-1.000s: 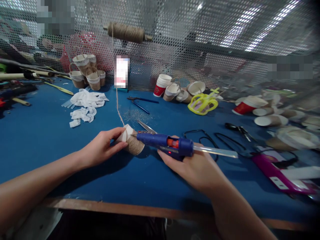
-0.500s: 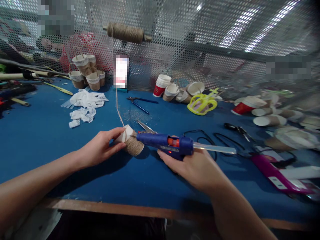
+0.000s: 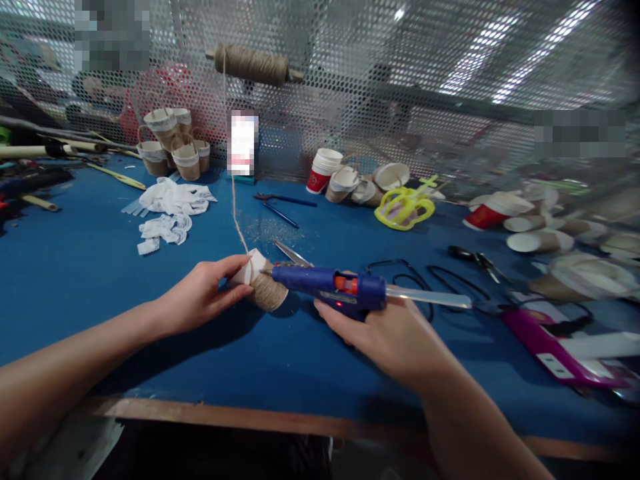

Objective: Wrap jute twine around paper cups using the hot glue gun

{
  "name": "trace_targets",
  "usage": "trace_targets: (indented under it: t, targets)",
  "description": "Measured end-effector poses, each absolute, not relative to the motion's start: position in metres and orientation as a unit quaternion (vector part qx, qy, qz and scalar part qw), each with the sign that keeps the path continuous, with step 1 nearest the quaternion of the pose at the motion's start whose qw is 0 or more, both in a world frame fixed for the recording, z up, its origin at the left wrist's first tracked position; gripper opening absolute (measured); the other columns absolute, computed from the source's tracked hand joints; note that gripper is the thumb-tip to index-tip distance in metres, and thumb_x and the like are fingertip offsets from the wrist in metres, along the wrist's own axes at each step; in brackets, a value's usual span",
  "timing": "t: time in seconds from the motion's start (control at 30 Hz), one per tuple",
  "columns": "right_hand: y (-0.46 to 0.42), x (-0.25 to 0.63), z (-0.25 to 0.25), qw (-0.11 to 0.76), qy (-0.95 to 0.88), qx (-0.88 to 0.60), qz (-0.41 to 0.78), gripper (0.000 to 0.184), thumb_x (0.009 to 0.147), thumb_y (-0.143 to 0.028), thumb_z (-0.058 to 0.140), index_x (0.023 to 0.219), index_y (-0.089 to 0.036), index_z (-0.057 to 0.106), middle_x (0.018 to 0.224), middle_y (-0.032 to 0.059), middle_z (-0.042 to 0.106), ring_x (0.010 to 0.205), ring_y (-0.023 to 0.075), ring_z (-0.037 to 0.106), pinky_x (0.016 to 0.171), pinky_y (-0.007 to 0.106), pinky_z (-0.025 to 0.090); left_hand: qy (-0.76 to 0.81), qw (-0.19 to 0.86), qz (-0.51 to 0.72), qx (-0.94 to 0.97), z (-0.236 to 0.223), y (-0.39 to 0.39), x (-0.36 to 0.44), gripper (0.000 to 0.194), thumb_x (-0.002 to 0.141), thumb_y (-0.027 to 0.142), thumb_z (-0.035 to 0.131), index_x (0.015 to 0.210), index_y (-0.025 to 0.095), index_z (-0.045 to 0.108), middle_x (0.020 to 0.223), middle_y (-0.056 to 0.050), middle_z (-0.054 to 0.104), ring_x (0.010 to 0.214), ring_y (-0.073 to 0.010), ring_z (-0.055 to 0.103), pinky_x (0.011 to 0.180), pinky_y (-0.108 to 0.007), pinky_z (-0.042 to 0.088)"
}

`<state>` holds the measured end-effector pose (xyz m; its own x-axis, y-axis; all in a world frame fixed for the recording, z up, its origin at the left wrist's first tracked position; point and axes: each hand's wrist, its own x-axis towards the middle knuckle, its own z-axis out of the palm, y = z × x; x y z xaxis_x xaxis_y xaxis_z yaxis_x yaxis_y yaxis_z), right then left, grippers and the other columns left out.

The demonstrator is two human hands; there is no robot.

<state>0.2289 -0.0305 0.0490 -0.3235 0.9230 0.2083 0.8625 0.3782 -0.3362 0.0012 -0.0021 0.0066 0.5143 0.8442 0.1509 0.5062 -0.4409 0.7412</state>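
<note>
Brown twine wraps the lower part of a small tapered white paper cup (image 3: 269, 292), which lies tilted between the thumb and fingers of the left hand (image 3: 213, 293), just in front of the person on the blue tabletop (image 3: 240, 373). That hand pinches the cup by its bare pale end, while the right hand (image 3: 393, 333) is wrapped around the handle of a dark blue plastic glue gun (image 3: 323, 283), its metal nozzle (image 3: 267, 272) at the border between bare paper and wound twine; whether the tip touches cannot be told. A small red light (image 3: 339, 305) glows on the gun's side, so the nozzle is probably hot, and the left fingertips sit near it: a slip of either hand, or too much glue squeezed out, could burn them. A thin beige twine strand (image 3: 235, 213) climbs from the cup toward a thick brown twine spool (image 3: 253, 65) in front of the grey perforated metal screen (image 3: 350, 87); a tug on it could tilt the cup or lift the winding before the glue sets, and slack could leave a loose turn. Pointed silver scissor blades (image 3: 291, 253) lie just beyond the gun, where a sideways swing might knock them. Black looped cable (image 3: 463, 275) lies beyond the right hand; if it feeds the gun, a snag could drag the nozzle off its line and smear glue over the paper.
</note>
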Motion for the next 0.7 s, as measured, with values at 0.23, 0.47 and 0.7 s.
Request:
trace_targets:
  t: [0.23,0.47,0.7]
  targets:
    - [-0.035,0.232,0.043,0.207,-0.829,-0.515,0.068,0.015,0.073,-0.028,0.049,0.064,-0.02,0.057,0.057,0.0008,0.06,0.054,0.0152,0.056,0.053,0.026,0.043,0.413,0.313,0.261,0.814,0.006,-0.001,0.002,0.034,0.083,0.028,0.044,0.112,0.011,0.049,0.096,-0.011,0.063,0.084,-0.0201,0.057,0.073,-0.031,0.044]
    - [-0.03,0.231,0.048,0.215,-0.797,-0.555,0.102,0.017,0.073,-0.027,0.048,0.06,-0.019,0.054,0.052,-0.0007,0.055,0.048,0.0128,0.049,0.049,0.025,0.04,0.409,0.306,0.255,0.821,0.008,-0.002,0.0,0.034,0.084,0.03,0.044,0.113,0.012,0.047,0.098,-0.01,0.063,0.086,-0.0207,0.057,0.071,-0.029,0.045]
    - [-0.026,0.232,0.053,0.23,-0.792,-0.55,0.132,0.022,0.074,-0.027,0.05,0.053,-0.019,0.046,0.047,-0.0037,0.048,0.045,0.01,0.044,0.048,0.024,0.038,0.395,0.296,0.249,0.833,0.007,-0.001,-0.003,0.032,0.085,0.029,0.042,0.112,0.013,0.047,0.1,-0.011,0.063,0.087,-0.0205,0.058,0.071,-0.029,0.046]
